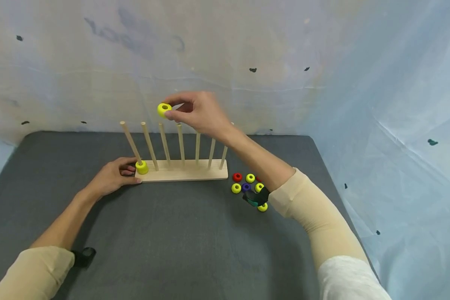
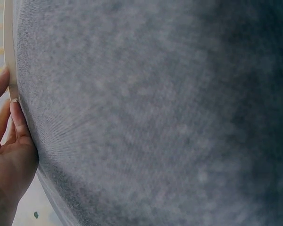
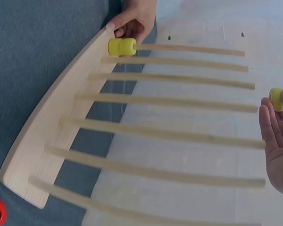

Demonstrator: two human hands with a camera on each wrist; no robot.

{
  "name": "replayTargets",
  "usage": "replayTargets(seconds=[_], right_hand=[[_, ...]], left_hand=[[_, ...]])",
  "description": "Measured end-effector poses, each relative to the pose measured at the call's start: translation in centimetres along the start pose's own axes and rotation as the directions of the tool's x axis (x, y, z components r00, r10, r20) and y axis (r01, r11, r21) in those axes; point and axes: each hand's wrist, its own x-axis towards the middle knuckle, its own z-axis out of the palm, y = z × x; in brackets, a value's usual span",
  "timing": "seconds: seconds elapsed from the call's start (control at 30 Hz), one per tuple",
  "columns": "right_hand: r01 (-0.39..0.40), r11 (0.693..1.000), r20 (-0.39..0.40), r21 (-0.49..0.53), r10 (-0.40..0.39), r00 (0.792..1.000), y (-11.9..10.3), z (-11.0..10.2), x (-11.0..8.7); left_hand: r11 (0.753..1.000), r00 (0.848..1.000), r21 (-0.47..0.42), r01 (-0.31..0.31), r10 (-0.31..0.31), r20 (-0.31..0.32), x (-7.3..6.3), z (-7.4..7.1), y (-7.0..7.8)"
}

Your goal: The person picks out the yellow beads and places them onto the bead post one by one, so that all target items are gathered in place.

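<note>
Presently, in the head view, the right hand (image 1: 196,111) pinches a yellow bead (image 1: 160,111) above the peg tops, to the right of the upright leftmost peg (image 1: 130,139), whose base carries stacked yellow beads (image 1: 142,168). The wooden stand (image 1: 187,175) runs lengthwise along the table's (image 1: 172,237) far edge, its left end gripped by the left hand (image 1: 112,178); loose beads (image 1: 234,190) lie beyond its right end. The left wrist view shows that hand at the stand's end. In the right wrist view, the pinched bead is apart from every peg.
</note>
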Motion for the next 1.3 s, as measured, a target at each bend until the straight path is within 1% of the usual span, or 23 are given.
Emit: replayTargets(seconds=[0.1,0.2,0.3,0.43,0.67,0.83,0.97,1.1,1.3], right_hand=[[-0.001,1.000,0.039,0.017,0.000,0.999,-0.4,0.8,0.6],[-0.005,0.998,0.075,0.058,0.000,0.997,-0.8,1.5,1.0],[-0.018,0.998,0.095,0.058,0.012,0.995,-1.2,2.1,1.4],[-0.022,0.999,0.109,0.027,0.019,0.994,-1.6,2.6,2.2],[0.015,1.000,0.103,0.014,-0.017,0.995,-1.8,3.5,3.0],[0.022,1.000,0.119,-0.008,-0.021,0.993,-2.1,4.0,3.4],[0.024,1.000,0.128,-0.013,-0.022,0.992,-2.4,4.3,3.8],[0.008,1.000,0.147,-0.015,-0.006,0.989,-2.7,4.8,4.3],[0.003,0.999,0.176,-0.036,0.004,0.984,-2.6,5.5,4.9]], left_hand=[[1.000,1.000,-0.007,0.007,-0.007,0.003,-0.2,-0.1,-0.1],[1.000,1.000,-0.004,0.006,-0.006,0.005,-0.2,0.0,-0.2],[1.000,1.000,0.003,-0.002,0.002,0.007,-0.2,0.0,-0.2],[1.000,1.000,0.003,-0.014,0.014,0.011,-0.1,-0.1,-0.2],[1.000,1.000,-0.003,-0.016,0.016,0.014,0.0,0.1,-0.2],[1.000,1.000,-0.008,-0.016,0.016,0.015,0.0,0.1,-0.1],[1.000,1.000,-0.007,-0.010,0.010,0.013,0.1,0.0,0.0],[1.000,1.000,-0.007,-0.007,0.007,0.009,0.1,0.0,0.0],[1.000,1.000,-0.013,-0.013,0.013,0.013,0.0,0.1,-0.1]])
